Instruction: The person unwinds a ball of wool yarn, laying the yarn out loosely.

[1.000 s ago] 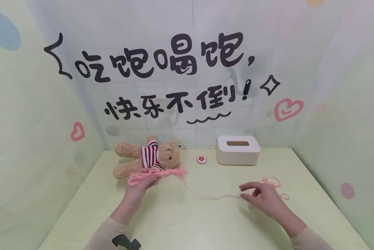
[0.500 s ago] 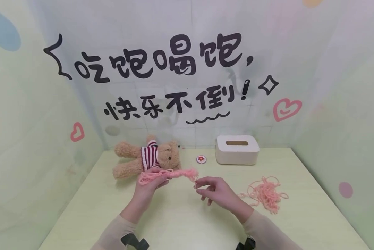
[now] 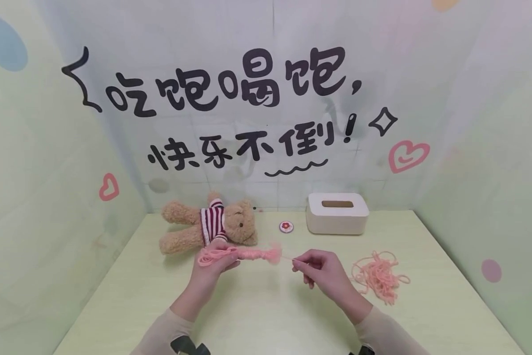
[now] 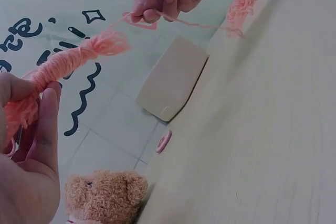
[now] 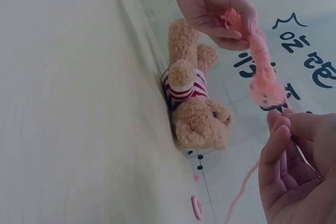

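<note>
A wound bundle of pink yarn (image 3: pixel 252 254) is gripped at its looped left end by my left hand (image 3: pixel 210 268), raised over the table. Its middle is wrapped tightly with strands, and a fluffy tuft (image 4: pixel 113 43) forms the far end. My right hand (image 3: pixel 323 273) pinches a thin yarn strand between thumb and index finger, just right of the tuft. That strand runs from the bundle through the fingers, and in the left wrist view it trails on to a loose pile of pink yarn (image 3: pixel 379 276) on the right of the table.
A teddy bear (image 3: pixel 237 224) in a striped shirt lies on its side at the back left. Near the back wall are a round flower badge (image 3: pixel 286 227) and a white tissue box (image 3: pixel 337 217). Printed walls close in the pale table (image 3: pixel 266 315) at the back and both sides.
My right hand came left from the yarn pile to the bundle's tuft, then drew slightly right with the strand pulled straighter. My left hand moved a little right, still holding the bundle.
</note>
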`<state>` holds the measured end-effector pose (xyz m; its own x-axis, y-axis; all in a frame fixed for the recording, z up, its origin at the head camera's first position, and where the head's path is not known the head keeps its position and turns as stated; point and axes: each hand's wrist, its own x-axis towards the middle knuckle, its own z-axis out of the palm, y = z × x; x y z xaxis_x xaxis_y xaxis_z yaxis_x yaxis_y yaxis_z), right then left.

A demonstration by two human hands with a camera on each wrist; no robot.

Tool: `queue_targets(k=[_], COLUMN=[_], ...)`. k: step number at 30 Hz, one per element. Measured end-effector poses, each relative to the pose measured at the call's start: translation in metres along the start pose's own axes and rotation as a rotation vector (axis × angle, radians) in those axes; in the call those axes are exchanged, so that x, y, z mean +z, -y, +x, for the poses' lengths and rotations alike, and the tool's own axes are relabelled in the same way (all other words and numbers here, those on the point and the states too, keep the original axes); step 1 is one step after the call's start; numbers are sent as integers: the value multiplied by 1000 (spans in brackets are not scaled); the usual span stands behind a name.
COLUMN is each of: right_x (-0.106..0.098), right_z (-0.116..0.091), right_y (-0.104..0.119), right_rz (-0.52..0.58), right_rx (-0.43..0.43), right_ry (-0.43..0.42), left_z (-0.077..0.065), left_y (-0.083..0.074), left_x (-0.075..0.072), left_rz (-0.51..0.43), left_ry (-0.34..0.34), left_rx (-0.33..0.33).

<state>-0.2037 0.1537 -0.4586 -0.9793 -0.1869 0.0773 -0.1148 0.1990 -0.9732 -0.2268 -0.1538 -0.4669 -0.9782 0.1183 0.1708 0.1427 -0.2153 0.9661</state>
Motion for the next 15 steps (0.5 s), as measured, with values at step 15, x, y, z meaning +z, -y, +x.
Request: queue_targets(k=[15], right_x=[-96], right_z=[-39], right_y=[-27], right_rz=[-191], right_rx=[165], right_ry=[-194], left_z=[-4], left_y=[4], left_x=[-23], left_rz=[31], left_ry=[-93], left_rx=[-74])
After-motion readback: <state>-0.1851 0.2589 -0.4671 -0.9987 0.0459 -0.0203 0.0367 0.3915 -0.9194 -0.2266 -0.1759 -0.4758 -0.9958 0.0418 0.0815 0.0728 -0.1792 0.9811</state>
